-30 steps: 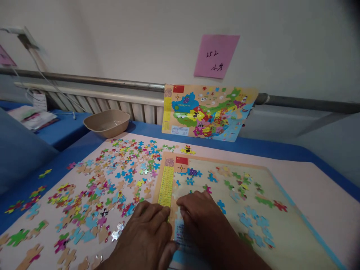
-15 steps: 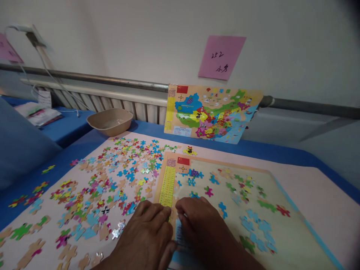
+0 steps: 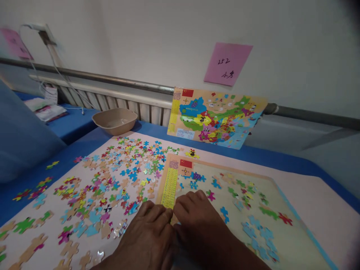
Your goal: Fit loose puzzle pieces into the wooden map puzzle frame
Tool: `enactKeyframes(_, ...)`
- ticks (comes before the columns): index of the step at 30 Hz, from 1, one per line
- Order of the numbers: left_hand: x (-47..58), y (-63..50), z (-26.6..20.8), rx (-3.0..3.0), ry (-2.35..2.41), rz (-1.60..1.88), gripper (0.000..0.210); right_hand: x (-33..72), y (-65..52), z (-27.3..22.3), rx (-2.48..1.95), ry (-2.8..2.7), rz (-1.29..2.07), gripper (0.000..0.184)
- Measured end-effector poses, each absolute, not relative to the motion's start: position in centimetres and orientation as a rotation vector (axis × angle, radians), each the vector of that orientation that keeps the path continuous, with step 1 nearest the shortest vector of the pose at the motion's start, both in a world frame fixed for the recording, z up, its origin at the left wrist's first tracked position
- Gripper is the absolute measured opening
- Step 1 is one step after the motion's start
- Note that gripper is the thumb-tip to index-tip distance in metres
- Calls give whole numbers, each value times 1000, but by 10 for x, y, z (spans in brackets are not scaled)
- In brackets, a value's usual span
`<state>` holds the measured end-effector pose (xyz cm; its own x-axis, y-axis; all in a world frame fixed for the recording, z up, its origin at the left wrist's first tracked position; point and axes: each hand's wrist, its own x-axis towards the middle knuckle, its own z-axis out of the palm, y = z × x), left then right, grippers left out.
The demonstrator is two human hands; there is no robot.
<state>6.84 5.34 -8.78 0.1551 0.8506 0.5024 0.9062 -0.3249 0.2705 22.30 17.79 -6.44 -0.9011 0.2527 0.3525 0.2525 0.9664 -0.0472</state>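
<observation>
My left hand (image 3: pixel 147 234) rests with bent fingers at the left border of a jigsaw puzzle board (image 3: pixel 295 242). Right beside it, my right hand (image 3: pixel 198 219) curls over the board's lower left part, thumb tucked under. The fingertips of both hands meet near the bottom of the yellow printed strip (image 3: pixel 170 183); whatever lies under them is hidden. On the board are a flag corner piece (image 3: pixel 186 164), several blue pieces (image 3: pixel 197 176) and a group of light-blue pieces (image 3: pixel 261 232). Many loose jigsaw pieces (image 3: pixel 98 195) are spread left of the board.
Behind the board, a printed map picture (image 3: pixel 194 131) leans on the wall rail (image 3: pixel 135 84). A beige plastic basin (image 3: pixel 115 122) stands at the back left. A pink paper note (image 3: pixel 228 63) is on the wall. More pieces (image 3: pixel 42 187) lie on the blue surface at left.
The view has shifted slightly, so the scene sits a little further right and lower. My right hand has rolled over, its knuckles now raised, and both hands stay together at the board's left border.
</observation>
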Motion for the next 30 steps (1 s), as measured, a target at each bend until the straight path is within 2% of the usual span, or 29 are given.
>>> enactKeyframes(15, 69, 54, -91, -2314, -1775, -898, 25, 218, 176, -64, -329, -2714, -155, 29)
enactKeyframes(23, 68, 53, -88, -2336, -1789, -856, 23, 221, 176, -63, -326, -2703, -32, 22)
enactKeyframes(30, 69, 54, -93, -2322, -1772, -855, 22, 234, 197, -53, -371, -2626, 28, 27)
